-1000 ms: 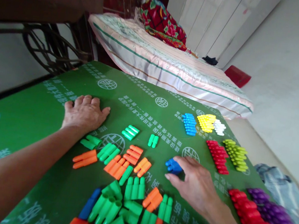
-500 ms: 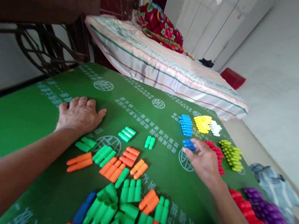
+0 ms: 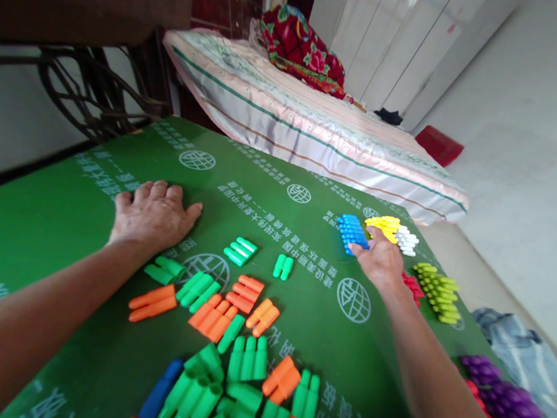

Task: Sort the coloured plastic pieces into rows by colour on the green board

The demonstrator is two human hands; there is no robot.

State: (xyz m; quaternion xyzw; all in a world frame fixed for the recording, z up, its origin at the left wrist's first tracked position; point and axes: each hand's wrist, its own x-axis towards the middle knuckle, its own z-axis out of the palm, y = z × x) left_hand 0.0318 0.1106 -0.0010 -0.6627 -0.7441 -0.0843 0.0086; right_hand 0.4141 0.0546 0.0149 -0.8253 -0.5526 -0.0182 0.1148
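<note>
My left hand (image 3: 154,215) lies flat, palm down, on the green board (image 3: 270,194), fingers spread and holding nothing. My right hand (image 3: 378,257) reaches to the far right of the board, its fingers pinched on a blue plastic piece at the near end of the blue row (image 3: 352,231). Beside that row lie a yellow row (image 3: 383,226) and a white row (image 3: 407,240). A loose heap of green and orange pieces (image 3: 226,357) covers the near middle of the board, with one blue piece (image 3: 161,389) in it.
Yellow-green (image 3: 437,291), red (image 3: 413,285) and purple (image 3: 517,411) rows lie along the board's right edge. A mattress (image 3: 312,132) with a red floral bundle (image 3: 302,40) lies behind. Dark furniture with an iron frame (image 3: 85,90) stands at the left; cloth (image 3: 519,344) lies on the floor at right.
My right hand picked up a blue piece from the board's middle and carried it away to the blue row at the far right. The left hand stayed put.
</note>
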